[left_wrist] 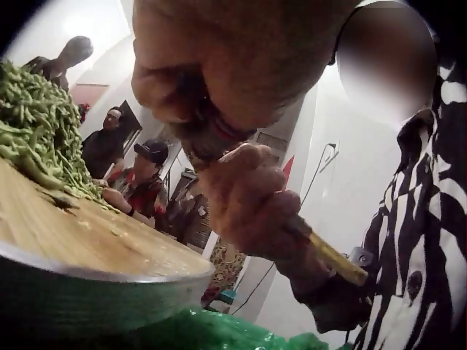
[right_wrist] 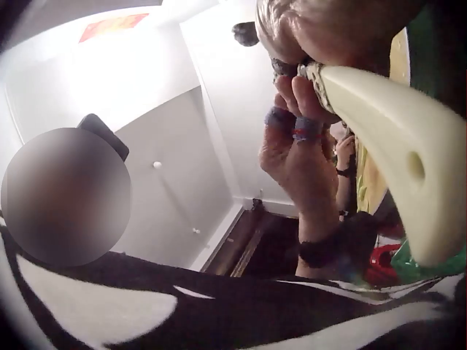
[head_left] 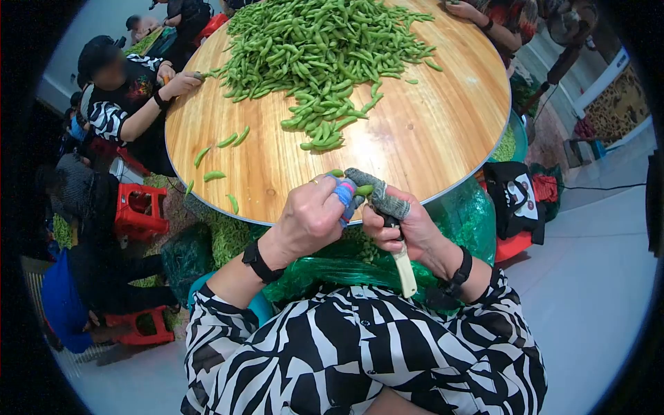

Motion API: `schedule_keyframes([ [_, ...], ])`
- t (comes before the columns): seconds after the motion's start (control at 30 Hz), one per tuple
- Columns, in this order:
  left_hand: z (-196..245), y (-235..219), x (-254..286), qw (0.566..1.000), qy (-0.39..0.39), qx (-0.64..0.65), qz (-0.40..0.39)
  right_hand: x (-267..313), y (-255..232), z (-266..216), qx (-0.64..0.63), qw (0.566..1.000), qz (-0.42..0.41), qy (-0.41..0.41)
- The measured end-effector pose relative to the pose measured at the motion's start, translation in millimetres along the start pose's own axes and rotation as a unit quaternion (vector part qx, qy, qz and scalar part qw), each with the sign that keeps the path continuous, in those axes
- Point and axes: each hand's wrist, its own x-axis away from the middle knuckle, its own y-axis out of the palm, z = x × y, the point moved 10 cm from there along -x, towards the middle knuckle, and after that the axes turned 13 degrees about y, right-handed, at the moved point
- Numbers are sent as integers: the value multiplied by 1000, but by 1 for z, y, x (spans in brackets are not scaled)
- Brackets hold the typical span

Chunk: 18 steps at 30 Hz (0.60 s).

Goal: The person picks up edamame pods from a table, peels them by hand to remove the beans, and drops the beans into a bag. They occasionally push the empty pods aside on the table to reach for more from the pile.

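Note:
At the near edge of a round wooden table, my two hands meet. My left hand [head_left: 308,211], its fingers wrapped in blue and pink bands [head_left: 344,192], pinches green soybean pods; one pod [head_left: 364,189] shows between the hands, another [head_left: 335,172] just above the left fingers. My right hand [head_left: 415,232] grips a tool whose cream handle [head_left: 404,273] points down toward my body. Grey cloth [head_left: 391,203] covers its thumb. The tool's working end is hidden by the fingers. In the right wrist view, the curved handle [right_wrist: 394,138] has a hole near its end.
A large heap of pods [head_left: 318,52] covers the far part of the table [head_left: 429,145], with loose pods [head_left: 214,176] to the left. Green plastic bags [head_left: 460,221] hang below the edge. Another person [head_left: 121,97] works at the left rim; red stools [head_left: 138,211] stand beyond.

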Motion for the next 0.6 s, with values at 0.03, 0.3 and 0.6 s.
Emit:
schedule_keyframes([
  [0.03,-3,-2,-1,999,-20,36,7,0,2,3,-20,1000,-8,5],
  [0.3,-44,24,35,841,-349,392,132,3,6,-8,89,992,47,-79],
  [0.6,-27,61,52,792,-390,469,22,19,-11,-41,338,902,184,-194],
])
